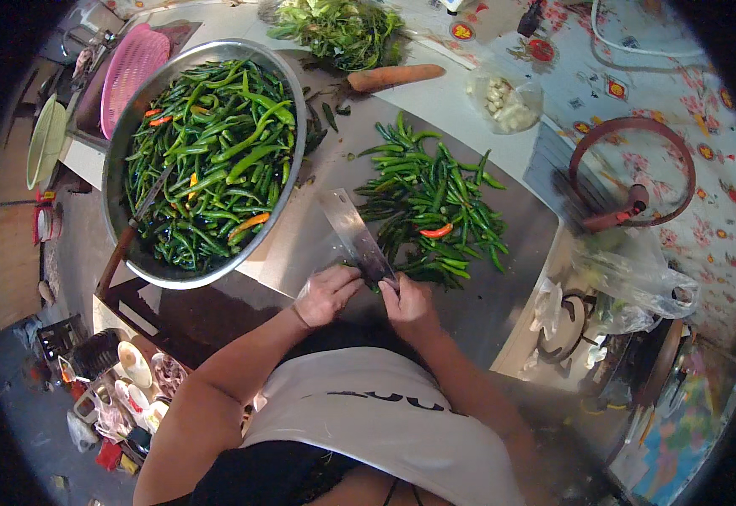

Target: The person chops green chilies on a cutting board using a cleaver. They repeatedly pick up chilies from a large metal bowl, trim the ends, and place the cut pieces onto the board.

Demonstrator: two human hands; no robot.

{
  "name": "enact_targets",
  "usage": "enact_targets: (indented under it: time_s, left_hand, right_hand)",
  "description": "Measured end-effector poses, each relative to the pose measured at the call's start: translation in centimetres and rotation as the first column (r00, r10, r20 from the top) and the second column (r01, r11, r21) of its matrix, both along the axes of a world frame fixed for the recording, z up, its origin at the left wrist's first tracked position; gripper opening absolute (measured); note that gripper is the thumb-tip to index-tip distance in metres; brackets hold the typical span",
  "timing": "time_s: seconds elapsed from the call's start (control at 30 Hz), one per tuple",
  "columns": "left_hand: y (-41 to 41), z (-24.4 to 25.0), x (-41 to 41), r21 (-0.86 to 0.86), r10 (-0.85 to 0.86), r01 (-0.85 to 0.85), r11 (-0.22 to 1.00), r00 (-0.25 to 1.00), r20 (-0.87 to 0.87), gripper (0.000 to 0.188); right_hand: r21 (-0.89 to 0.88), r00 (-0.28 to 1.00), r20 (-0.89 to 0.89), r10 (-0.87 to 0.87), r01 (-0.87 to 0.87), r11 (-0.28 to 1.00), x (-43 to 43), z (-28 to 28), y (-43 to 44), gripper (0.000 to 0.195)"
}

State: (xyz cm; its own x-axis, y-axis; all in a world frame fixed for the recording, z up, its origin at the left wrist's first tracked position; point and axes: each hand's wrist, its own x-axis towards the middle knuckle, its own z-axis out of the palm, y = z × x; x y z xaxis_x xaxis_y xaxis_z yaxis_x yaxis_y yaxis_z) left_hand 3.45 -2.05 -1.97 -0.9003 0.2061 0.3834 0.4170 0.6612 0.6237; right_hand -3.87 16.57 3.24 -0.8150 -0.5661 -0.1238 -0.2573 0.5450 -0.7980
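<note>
My right hand [407,302] grips a cleaver [358,234] whose wide steel blade points up and away over a metal work surface [519,253]. Close to the blade's left side, the fingers of my left hand [330,294] are bent together on something small and green, seemingly a chili pepper, mostly hidden. A pile of green chili peppers [437,196] with a red one [436,231] lies right of the blade. At the left stands a large metal basin [298,158] full of green chilies, a few orange or red, with a wooden-handled utensil [118,259] resting over its rim.
Beyond the surface lie a carrot [396,77], leafy greens [342,31] and a plastic bag of peeled garlic [505,104]. A pink basket [134,76] leans behind the basin. At the right are a reddish ring-shaped object [633,120], plastic bags [633,278] and a stove burner [564,329].
</note>
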Motion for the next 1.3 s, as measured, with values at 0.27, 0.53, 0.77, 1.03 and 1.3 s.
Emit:
enact_targets:
  time_s: [0.27,0.53,0.77,1.03,1.3]
  left_hand:
    - [0.0,0.2,0.3,-0.018,-0.029,0.029,0.999,1.0,0.013,0.03]
    - [-0.1,0.7,0.1,-0.057,-0.035,0.036,0.998,0.999,0.022,0.029]
    - [0.2,2.5,0.2,-0.245,-0.005,0.016,0.97,0.999,0.045,0.03]
    - [-9.9,15.5,-3.7,-0.152,0.703,-0.821,0.551,0.554,-0.445,0.032]
    - [0.9,6.5,-5.0,-0.124,0.342,-0.326,0.937,0.929,0.142,0.018]
  right_hand:
    - [0.041,0.994,0.08,0.08,-0.083,0.996,-1.9,-1.0,-0.6,0.026]
    - [0.101,0.984,0.12,0.135,-0.147,0.984,-3.4,1.4,-2.6,0.025]
    - [-0.038,0.942,0.19,-0.276,0.288,0.957,-2.6,2.3,0.7,0.022]
    - [0.018,0.812,0.152,-0.564,0.568,0.823,-2.0,4.1,8.7,0.019]
    - [-0.007,0.799,0.236,-0.553,0.57,0.822,0.1,2.1,8.2,0.021]
